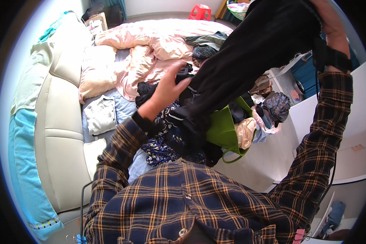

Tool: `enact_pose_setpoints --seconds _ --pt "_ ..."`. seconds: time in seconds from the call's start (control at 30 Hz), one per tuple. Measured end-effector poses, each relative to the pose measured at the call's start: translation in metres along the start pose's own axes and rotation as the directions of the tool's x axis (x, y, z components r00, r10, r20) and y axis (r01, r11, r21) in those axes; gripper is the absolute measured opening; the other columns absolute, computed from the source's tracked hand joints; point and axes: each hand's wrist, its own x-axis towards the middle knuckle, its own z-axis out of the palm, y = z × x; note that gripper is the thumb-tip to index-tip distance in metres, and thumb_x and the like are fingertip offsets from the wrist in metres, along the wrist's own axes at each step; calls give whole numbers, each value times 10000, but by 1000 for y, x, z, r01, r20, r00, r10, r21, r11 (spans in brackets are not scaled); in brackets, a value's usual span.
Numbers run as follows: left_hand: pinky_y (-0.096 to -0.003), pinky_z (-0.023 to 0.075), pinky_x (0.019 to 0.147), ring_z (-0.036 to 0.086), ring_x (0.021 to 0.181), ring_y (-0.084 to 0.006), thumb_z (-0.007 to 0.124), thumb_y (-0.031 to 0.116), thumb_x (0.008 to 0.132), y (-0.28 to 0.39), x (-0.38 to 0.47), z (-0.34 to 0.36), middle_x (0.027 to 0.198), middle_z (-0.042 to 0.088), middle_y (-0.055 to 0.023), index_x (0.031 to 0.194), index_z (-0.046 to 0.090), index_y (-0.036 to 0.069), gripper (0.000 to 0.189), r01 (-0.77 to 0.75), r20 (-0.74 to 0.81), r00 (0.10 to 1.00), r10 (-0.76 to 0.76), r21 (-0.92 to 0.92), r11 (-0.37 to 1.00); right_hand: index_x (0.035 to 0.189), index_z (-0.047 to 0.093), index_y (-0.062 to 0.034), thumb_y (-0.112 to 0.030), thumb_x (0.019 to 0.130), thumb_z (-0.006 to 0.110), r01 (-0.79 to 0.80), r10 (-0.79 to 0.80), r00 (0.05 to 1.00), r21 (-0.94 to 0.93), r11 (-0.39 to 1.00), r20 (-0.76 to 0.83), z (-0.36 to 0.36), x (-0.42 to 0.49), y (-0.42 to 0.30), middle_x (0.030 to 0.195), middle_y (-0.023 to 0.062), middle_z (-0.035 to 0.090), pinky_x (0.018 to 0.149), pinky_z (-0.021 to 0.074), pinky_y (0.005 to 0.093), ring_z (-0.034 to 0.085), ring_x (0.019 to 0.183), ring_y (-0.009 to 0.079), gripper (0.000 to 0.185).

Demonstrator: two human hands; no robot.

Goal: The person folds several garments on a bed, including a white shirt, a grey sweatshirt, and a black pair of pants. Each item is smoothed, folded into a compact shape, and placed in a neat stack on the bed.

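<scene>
A long black garment [241, 58], white stripes near its lower end, hangs slantwise across the view. My right hand [326, 13] holds its raised end at the upper right; the fingertips are cut off or hidden by the cloth. My left hand [170, 87] has its fingers apart beside the lower part, over the bed, with nothing plainly gripped. Below lies a dark blue patterned cloth [158, 149] among other black clothes. A folded light grey buttoned garment [100, 115] rests on the blue sheet to the left.
A green bag [221, 126] with cloth in it stands right of the pile, near more bundled clothes [276, 106]. Pink bedding [170, 45] and a pillow [99, 64] cover the far bed. The padded headboard [62, 116] runs along the left. A red stool [199, 12] stands beyond.
</scene>
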Motion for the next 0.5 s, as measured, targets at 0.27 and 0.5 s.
enact_pose_setpoints --seconds 0.27,0.5 --pt "-304 455 912 593 1012 -179 716 310 824 131 118 4 1087 642 -98 1265 537 30 552 -145 251 950 188 -181 973 1014 681 -29 -182 878 646 -151 232 758 -181 972 610 46 -24 30 873 -1 637 733 433 209 567 793 77 208" --pt "-237 480 847 628 912 -112 575 212 943 117 138 -27 993 685 -27 1144 642 16 289 199 314 947 -74 -390 899 1094 650 -1 -144 836 693 -443 331 764 77 893 554 60 -67 78 936 64 671 817 478 250 632 852 146 298"
